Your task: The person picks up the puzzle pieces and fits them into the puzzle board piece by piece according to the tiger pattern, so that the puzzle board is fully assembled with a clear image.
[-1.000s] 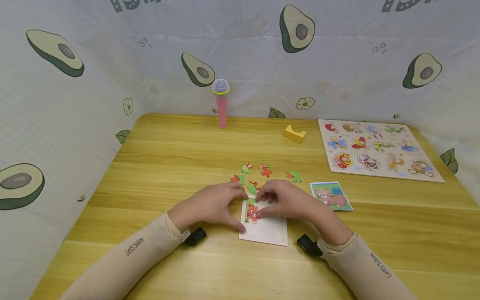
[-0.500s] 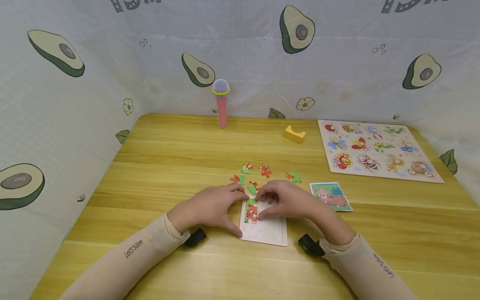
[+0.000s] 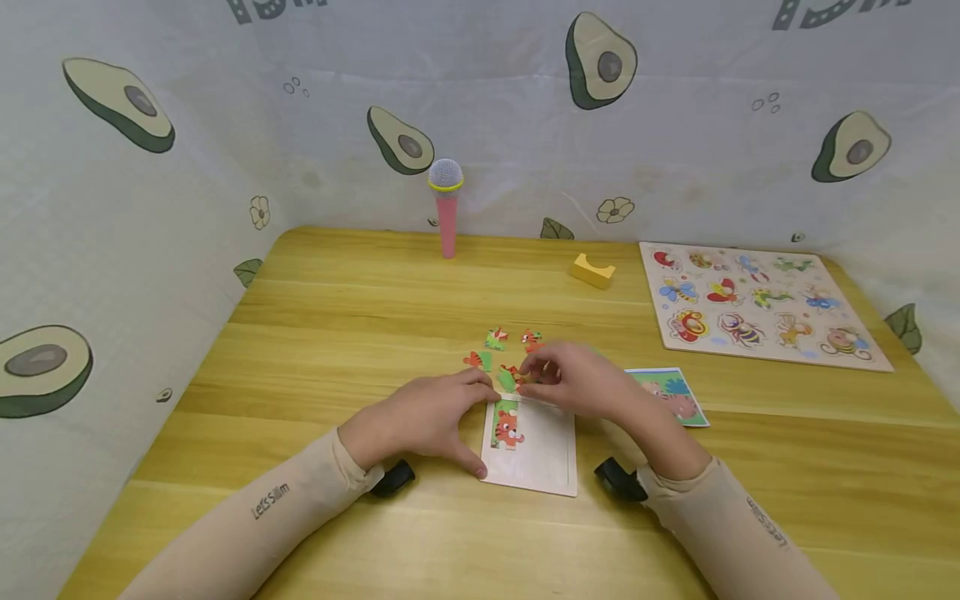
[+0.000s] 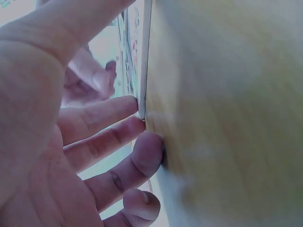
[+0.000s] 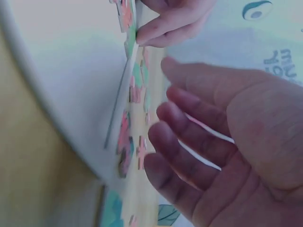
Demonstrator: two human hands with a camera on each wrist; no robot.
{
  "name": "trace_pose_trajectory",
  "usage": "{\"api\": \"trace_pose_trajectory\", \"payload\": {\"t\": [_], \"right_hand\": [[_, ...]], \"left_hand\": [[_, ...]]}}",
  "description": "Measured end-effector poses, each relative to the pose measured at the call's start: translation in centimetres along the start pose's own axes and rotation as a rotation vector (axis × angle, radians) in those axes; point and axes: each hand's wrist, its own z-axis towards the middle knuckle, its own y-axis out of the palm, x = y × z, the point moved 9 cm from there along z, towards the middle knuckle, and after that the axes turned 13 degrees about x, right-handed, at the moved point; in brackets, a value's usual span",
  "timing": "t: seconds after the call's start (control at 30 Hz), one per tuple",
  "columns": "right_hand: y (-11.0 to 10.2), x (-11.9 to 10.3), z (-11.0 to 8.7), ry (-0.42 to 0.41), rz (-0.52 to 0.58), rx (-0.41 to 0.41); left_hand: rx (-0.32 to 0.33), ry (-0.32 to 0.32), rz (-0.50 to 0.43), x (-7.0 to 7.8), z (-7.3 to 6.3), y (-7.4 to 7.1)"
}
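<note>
A pale puzzle board (image 3: 538,468) lies near the middle of the table. Joined tiger puzzle pieces (image 3: 507,427) fill its far left corner. My left hand (image 3: 427,417) holds the board along its left side, thumb at the near corner and fingertips at the far one. Over the board's far edge hovers my right hand (image 3: 581,379), fingers loosely bent. In the right wrist view nothing shows between those fingers (image 5: 175,146). Several loose puzzle pieces (image 3: 496,338) lie just beyond the board, one of them (image 3: 507,379) close to the right fingertips. The right hand covers part of that area.
A tiger picture card (image 3: 682,400) lies to the right, partly behind my right hand. Farther back are a yellow arched block (image 3: 592,272), an insect puzzle board (image 3: 660,333) and a standing pink toy microphone (image 3: 447,221). An avocado-print cloth (image 3: 510,125) hangs behind the table.
My right hand has left the joined pieces and moved away from me toward the loose pieces, uncovering more of the board. My left hand stays at the board's left side.
</note>
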Motion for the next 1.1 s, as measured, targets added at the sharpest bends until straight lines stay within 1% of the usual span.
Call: {"api": "trace_pose_trajectory", "payload": {"t": [0.1,0.2,0.3,0.5,0.7,0.9,1.1], "right_hand": [[-0.3,0.0,1.4,0.027,-0.048,0.022],[-0.5,0.1,2.8,0.068,-0.075,0.044],[-0.6,0.2,4.2,0.093,-0.097,0.066],[-0.5,0.5,5.9,0.128,-0.118,0.074],[0.0,1.1,6.7,0.172,-0.149,0.059],[0.5,1.6,6.8,0.216,-0.154,0.044],[0.6,1.7,6.8,0.216,-0.145,0.052]], "left_hand": [[0.0,-0.001,0.007,0.0,0.1,-0.1],[0.0,0.001,0.013,0.0,0.1,-0.1],[-0.004,-0.001,0.011,0.0,0.1,-0.1],[-0.007,0.003,0.013,0.1,0.2,-0.2],[-0.009,0.002,0.011,0.1,0.1,-0.2],[-0.012,0.005,0.011,0.1,0.2,-0.1],[-0.012,0.003,0.017,0.1,0.1,-0.1]]}}
